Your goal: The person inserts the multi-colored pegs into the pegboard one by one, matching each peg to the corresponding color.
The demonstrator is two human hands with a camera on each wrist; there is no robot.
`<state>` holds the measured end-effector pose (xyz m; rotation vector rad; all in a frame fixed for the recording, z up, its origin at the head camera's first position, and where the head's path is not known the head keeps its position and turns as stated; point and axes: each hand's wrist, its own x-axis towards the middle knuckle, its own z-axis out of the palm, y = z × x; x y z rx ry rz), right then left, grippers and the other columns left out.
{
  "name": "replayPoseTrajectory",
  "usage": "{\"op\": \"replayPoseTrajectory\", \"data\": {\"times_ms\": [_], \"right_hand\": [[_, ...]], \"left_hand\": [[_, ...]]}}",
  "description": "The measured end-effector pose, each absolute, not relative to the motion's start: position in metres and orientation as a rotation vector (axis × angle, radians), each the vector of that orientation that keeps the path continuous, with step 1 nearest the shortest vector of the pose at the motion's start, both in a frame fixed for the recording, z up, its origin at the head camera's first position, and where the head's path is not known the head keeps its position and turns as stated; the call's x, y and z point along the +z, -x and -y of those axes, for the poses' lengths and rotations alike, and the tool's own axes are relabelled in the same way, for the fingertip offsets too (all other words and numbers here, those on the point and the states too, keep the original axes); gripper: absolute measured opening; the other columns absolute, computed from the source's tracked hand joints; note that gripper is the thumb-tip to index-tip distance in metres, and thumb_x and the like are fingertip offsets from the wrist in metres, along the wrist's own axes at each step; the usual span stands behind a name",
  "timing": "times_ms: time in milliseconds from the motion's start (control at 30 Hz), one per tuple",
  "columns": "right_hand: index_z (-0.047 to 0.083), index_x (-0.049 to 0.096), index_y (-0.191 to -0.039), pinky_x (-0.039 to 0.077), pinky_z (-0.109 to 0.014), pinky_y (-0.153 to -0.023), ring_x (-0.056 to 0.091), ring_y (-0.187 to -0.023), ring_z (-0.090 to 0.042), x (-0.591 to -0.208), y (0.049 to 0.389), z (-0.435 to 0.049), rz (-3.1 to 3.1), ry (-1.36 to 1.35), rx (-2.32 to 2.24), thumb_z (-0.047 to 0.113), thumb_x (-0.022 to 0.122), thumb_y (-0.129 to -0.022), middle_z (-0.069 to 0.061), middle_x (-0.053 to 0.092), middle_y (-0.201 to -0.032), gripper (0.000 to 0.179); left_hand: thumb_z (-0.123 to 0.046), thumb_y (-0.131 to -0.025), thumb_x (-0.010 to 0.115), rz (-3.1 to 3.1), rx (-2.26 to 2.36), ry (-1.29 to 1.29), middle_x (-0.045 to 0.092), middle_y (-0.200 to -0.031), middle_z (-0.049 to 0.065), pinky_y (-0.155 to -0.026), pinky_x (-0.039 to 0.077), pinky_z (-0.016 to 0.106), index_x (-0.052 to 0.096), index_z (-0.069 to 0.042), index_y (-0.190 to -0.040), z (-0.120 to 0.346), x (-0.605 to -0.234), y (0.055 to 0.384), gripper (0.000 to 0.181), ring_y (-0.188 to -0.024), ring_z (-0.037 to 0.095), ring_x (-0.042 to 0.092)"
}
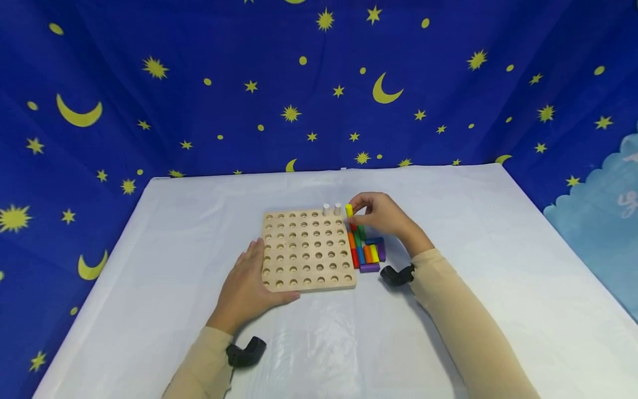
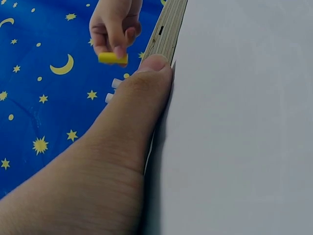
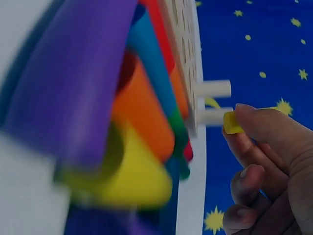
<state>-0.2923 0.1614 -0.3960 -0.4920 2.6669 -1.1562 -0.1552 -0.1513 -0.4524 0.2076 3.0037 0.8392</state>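
A wooden pegboard [image 1: 311, 250] with rows of round holes lies on the table. Two white pegs [image 1: 326, 209] stand upright in its far row, toward the right corner. My left hand [image 1: 245, 285] rests against the board's near left corner, its thumb [image 2: 155, 62] along the near edge. Between thumb and fingertips my right hand [image 1: 380, 213] pinches a yellow peg [image 3: 234, 122], held upright just off the far right corner, near the white pegs. Beside the board's right edge lie several loose pegs, among them a purple peg [image 1: 369, 268] and an orange peg [image 3: 142, 107].
White cloth covers the table [image 1: 199, 221]. A dark blue curtain [image 1: 224, 111] with yellow moons and stars hangs behind it. A black wrist device [image 1: 246, 352] sits at the left wrist, and another black device [image 1: 396, 275] at the right.
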Motion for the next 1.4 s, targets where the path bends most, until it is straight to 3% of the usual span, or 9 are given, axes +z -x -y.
{"op": "replayPoseTrajectory", "data": {"times_ms": [233, 500, 800, 1100, 1400], "right_hand": [[0.017, 0.068, -0.098, 0.049, -0.03, -0.064, 0.056, -0.075, -0.022, -0.398, 0.296, -0.138, -2.632, 0.591, -1.163, 0.024, 0.08, -0.084, -0.001, 0.07, -0.097, 0.02], [0.019, 0.066, -0.1, 0.05, -0.031, -0.069, 0.06, -0.08, -0.02, -0.398, 0.293, -0.119, -2.653, 0.614, -1.099, 0.019, 0.079, -0.085, 0.0, 0.071, -0.096, 0.021], [0.023, 0.064, -0.098, 0.051, -0.038, -0.085, 0.065, -0.093, -0.019, -0.4, 0.292, -0.111, -2.728, 0.582, -0.975, 0.022, 0.079, -0.085, 0.002, 0.073, -0.099, 0.02], [0.022, 0.068, -0.102, 0.053, -0.042, -0.088, 0.065, -0.099, -0.022, -0.398, 0.286, -0.103, -2.893, 0.631, -0.722, 0.028, 0.078, -0.086, 0.002, 0.075, -0.101, 0.019], [0.019, 0.073, -0.106, 0.052, -0.041, -0.087, 0.064, -0.095, -0.02, -0.396, 0.285, -0.103, -2.918, 0.614, -0.678, 0.027, 0.079, -0.085, 0.004, 0.074, -0.096, 0.023]], "left_hand": [[-0.09, -0.052, 0.07, -3.003, 0.825, -0.196, 0.016, -0.166, 0.015, -0.127, 0.016, 0.046, 0.008, -0.004, -0.16, 0.151, -0.452, 0.155, 0.151, -0.155, 0.03, 0.015], [-0.089, -0.053, 0.07, -2.995, 0.816, -0.192, 0.016, -0.166, 0.015, -0.127, 0.016, 0.047, 0.008, -0.003, -0.159, 0.151, -0.451, 0.155, 0.151, -0.155, 0.03, 0.015], [-0.09, -0.053, 0.069, -2.991, 0.806, -0.184, 0.015, -0.167, 0.014, -0.127, 0.016, 0.046, 0.007, -0.004, -0.159, 0.151, -0.451, 0.156, 0.151, -0.155, 0.029, 0.014], [-0.089, -0.054, 0.07, -3.002, 0.809, -0.205, 0.016, -0.166, 0.015, -0.127, 0.016, 0.046, 0.007, -0.003, -0.159, 0.152, -0.451, 0.155, 0.15, -0.155, 0.029, 0.015], [-0.088, -0.054, 0.07, -3.004, 0.817, -0.213, 0.016, -0.166, 0.016, -0.127, 0.016, 0.046, 0.008, -0.002, -0.159, 0.152, -0.451, 0.155, 0.15, -0.155, 0.03, 0.015]]}}
